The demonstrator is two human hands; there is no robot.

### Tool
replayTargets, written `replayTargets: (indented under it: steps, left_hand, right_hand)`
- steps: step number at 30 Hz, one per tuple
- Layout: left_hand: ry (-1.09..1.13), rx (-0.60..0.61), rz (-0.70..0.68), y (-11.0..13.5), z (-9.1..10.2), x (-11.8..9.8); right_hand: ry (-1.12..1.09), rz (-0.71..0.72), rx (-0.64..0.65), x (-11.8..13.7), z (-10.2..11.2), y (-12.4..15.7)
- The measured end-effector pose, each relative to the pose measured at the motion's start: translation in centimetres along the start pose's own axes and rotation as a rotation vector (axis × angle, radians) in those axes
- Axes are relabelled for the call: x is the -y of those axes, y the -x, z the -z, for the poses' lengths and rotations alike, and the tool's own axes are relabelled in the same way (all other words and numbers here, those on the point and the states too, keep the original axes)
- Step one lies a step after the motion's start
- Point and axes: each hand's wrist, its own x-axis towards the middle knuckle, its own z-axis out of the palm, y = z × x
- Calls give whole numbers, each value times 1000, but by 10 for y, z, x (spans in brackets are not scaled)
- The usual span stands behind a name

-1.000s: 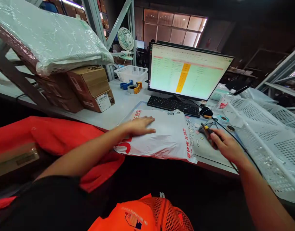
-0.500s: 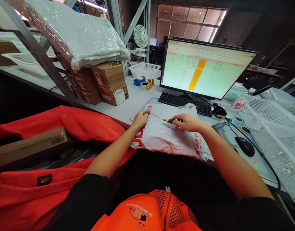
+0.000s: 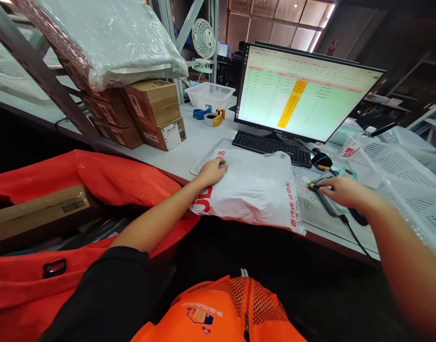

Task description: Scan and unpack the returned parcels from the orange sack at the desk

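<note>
A white plastic mailer bag (image 3: 255,190) with red print lies on the table's near edge in front of the keyboard (image 3: 271,146). My left hand (image 3: 211,172) rests on the bag's left end, fingers curled down onto it. My right hand (image 3: 341,191) is off to the right of the bag, over the table, closed around a small yellow-and-black utility knife (image 3: 316,187) whose tip points left.
A lit monitor (image 3: 303,95) stands behind the keyboard, a mouse (image 3: 322,161) beside it. Cardboard boxes (image 3: 150,116) and a wrapped bundle (image 3: 107,38) sit left. Tape rolls (image 3: 209,115), white baskets (image 3: 399,166) and a red sack (image 3: 97,185) surround the spot.
My right hand brought the knife over the bag half a second ago and has now moved back right, off the bag. My left hand stayed on the bag's left end.
</note>
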Motion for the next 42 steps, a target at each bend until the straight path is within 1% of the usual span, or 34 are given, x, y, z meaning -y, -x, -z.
replayTargets:
  steps: [1, 2, 3, 5, 6, 8, 9, 10, 12, 13, 15, 17, 18, 20, 22, 24, 25, 26, 28, 30, 31, 34, 37, 39, 42]
  left_hand:
    - [-25, 26, -60, -5, 2, -8]
    - [-55, 59, -142, -10, 3, -17]
    - [-90, 96, -235, -15, 4, -28]
    - [-185, 183, -392, -18, 2, -50]
    - [-232, 225, -430, -15, 0, -61]
    - [-307, 285, -464, -4, -5, -77]
    - [-322, 303, -482, 3, -8, -82]
    - [-326, 316, -496, 12, -12, -85]
    - [-326, 329, -518, 28, -20, -86]
    - [-332, 332, -518, 34, -24, -85]
    - [-347, 328, -508, 44, -32, -81]
    - [-349, 318, -496, 48, -37, -77]
    - [-348, 316, -487, 48, -37, -75]
    - [-341, 347, -456, 43, -33, -73]
    - [-320, 444, -428, 34, -24, -72]
    - [-277, 578, -420, 20, -14, -71]
    - [-247, 621, -427, 13, -10, -71]
    - [-219, 627, -438, 6, -7, -72]
    - [-190, 548, -450, -4, -6, -74]
    - [-204, 437, -450, -10, -9, -77]
    - [-219, 403, -447, -11, -11, -78]
    - [-265, 371, -463, -12, -16, -82]
    - [-316, 347, -478, -13, -17, -83]
    - [-346, 339, -481, -13, -18, -84]
    - [-365, 336, -488, -11, -19, -84]
  right_hand:
    - [-26, -59, -58, -12, -13, 13]
    - [-50, -105, -110, -16, -27, 26]
    - [-74, -136, -142, -13, -43, 36]
    - [-89, -186, -163, 4, -74, 51]
    - [-84, -203, -163, 13, -86, 56]
    - [-73, -218, -176, 29, -103, 61]
    - [-81, -215, -197, 34, -105, 63]
    - [-105, -208, -235, 37, -103, 63]
    - [-199, -172, -355, 47, -89, 62]
    - [-259, -132, -419, 56, -79, 59]
    - [-378, 10, -505, 84, -60, 51]
    - [-450, 193, -486, 121, -50, 41]
    - [-460, 264, -458, 140, -49, 36]
    - [-440, 333, -430, 171, -55, 32]
    - [-417, 355, -454, 187, -65, 34]
    - [-427, 381, -494, 189, -75, 41]
    - [-441, 399, -501, 187, -79, 45]
    - [-453, 412, -502, 184, -81, 49]
    - [-470, 422, -496, 179, -83, 55]
    - [-473, 417, -490, 177, -82, 57]
    - [-471, 414, -487, 177, -81, 58]
    - [-465, 410, -460, 178, -75, 55]
    - [-445, 392, -416, 179, -67, 45]
    - [-436, 325, -396, 182, -62, 35]
    - [-406, 186, -364, 188, -58, 17]
